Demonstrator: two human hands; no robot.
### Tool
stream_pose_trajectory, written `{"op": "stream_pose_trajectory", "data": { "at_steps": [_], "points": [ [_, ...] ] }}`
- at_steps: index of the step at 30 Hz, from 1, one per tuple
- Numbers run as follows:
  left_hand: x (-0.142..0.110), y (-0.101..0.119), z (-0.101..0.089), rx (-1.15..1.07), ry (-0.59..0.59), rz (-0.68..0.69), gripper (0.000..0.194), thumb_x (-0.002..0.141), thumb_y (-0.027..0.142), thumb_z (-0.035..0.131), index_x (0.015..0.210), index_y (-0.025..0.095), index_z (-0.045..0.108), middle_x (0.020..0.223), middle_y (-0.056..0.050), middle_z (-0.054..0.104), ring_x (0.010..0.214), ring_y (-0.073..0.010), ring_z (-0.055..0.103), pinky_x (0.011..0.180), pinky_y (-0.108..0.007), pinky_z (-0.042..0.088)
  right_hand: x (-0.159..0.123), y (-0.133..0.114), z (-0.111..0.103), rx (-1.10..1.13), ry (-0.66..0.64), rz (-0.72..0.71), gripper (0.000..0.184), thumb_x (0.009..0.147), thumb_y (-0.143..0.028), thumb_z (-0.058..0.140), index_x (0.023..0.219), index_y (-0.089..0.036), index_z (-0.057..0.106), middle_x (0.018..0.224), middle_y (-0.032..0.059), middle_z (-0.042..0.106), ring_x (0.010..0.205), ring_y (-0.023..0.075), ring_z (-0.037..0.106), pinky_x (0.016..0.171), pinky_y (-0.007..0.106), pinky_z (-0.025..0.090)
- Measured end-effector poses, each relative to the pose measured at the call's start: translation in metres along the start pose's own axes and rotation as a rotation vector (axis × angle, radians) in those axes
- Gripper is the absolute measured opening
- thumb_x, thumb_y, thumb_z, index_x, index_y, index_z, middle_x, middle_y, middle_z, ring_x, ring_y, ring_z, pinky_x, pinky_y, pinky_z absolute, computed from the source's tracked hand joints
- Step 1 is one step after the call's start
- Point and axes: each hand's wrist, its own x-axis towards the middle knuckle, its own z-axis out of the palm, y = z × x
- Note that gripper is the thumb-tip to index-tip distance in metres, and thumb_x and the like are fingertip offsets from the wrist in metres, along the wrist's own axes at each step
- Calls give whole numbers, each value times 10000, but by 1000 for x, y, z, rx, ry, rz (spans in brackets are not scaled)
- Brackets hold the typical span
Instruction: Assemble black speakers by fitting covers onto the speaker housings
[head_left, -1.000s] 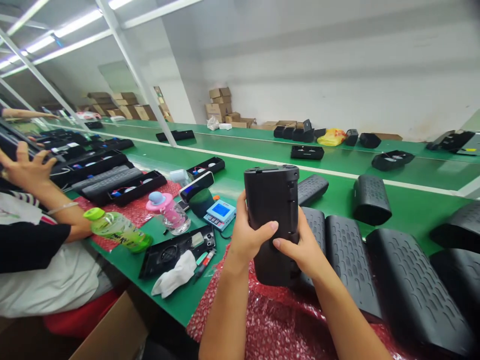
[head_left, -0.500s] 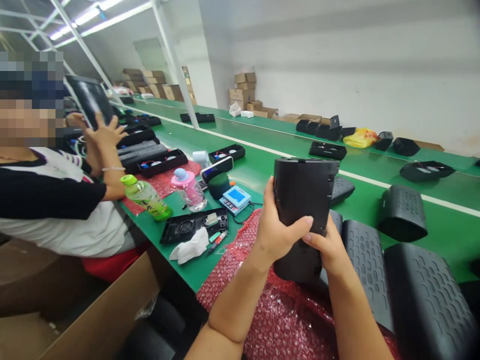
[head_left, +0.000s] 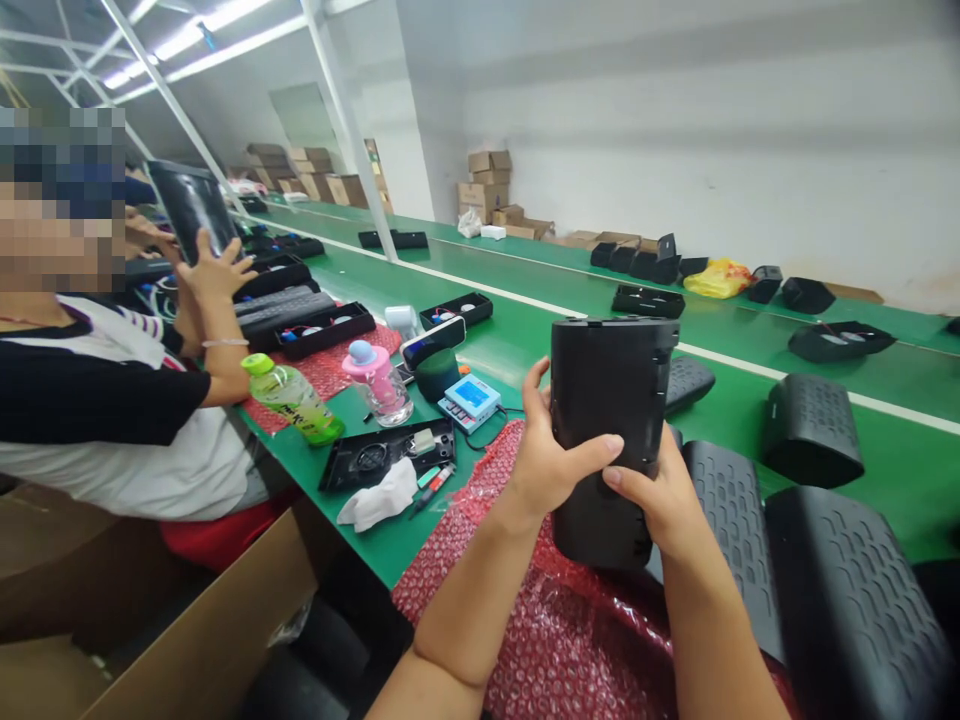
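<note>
A black speaker housing (head_left: 609,400) stands upright on its end on red bubble wrap (head_left: 555,630). My left hand (head_left: 546,455) grips its left side, thumb across the front. My right hand (head_left: 660,495) grips its lower right side, thumb pressed on the front beside the left thumb. Both hands are closed round the housing. Several finished black perforated speaker shells (head_left: 847,590) lie side by side just right of it.
A co-worker (head_left: 112,400) sits at the left, holding up a black panel (head_left: 191,205). On the green bench lie a green bottle (head_left: 289,398), a pink bottle (head_left: 377,378), a blue-screened meter (head_left: 471,400), a white cloth (head_left: 379,495) and open housings. A cardboard box (head_left: 202,640) stands below.
The view swung left a second ago, bringing the co-worker into view. My hands keep the same hold on the housing, which sits a little more upright now.
</note>
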Motion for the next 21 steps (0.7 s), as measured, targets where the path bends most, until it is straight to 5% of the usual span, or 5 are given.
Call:
{"op": "stream_pose_trajectory", "data": {
  "at_steps": [4, 7, 10, 14, 21],
  "points": [
    [0, -6, 0, -68, -184, -22, 1033, 610, 367, 876, 1408, 291, 224, 1491, -130, 409, 1381, -357, 429, 1132, -550, 383, -3, -3, -16, 101, 37, 40, 588, 762, -427, 772, 1274, -243, 550, 1227, 57, 642, 1144, 310, 601, 950, 417, 528],
    [-1, -13, 6, -29, -331, -43, 1179, 623, 287, 875, 1514, 366, 107, 1594, -99, 292, 1428, -340, 382, 1167, -557, 350, -7, -7, -26, 184, 77, 81, 518, 878, -453, 654, 1338, -256, 522, 1335, 59, 589, 1230, 317, 558, 1014, 462, 499],
    [-2, -18, 15, -23, -321, -54, 1244, 656, 262, 847, 1545, 376, -16, 1593, -94, 317, 1424, -322, 400, 1187, -571, 316, -9, -13, -28, 141, 82, 48, 495, 926, -461, 609, 1369, -264, 507, 1382, 57, 555, 1276, 311, 524, 1072, 480, 457],
    [-4, -22, 20, -38, -290, -19, 1219, 664, 268, 839, 1553, 362, 11, 1574, -81, 366, 1405, -321, 430, 1186, -558, 334, -9, -16, -25, 74, 102, -25, 530, 934, -474, 610, 1404, -267, 479, 1431, 51, 509, 1334, 299, 465, 1132, 468, 396],
    [-11, -20, 21, -35, -253, -46, 1201, 691, 339, 836, 1555, 340, 2, 1560, -99, 388, 1398, -351, 435, 1175, -573, 359, -14, -23, -19, -20, 149, -27, 543, 890, -504, 669, 1354, -262, 525, 1343, 62, 570, 1244, 314, 530, 1067, 448, 453]
  ]
}}
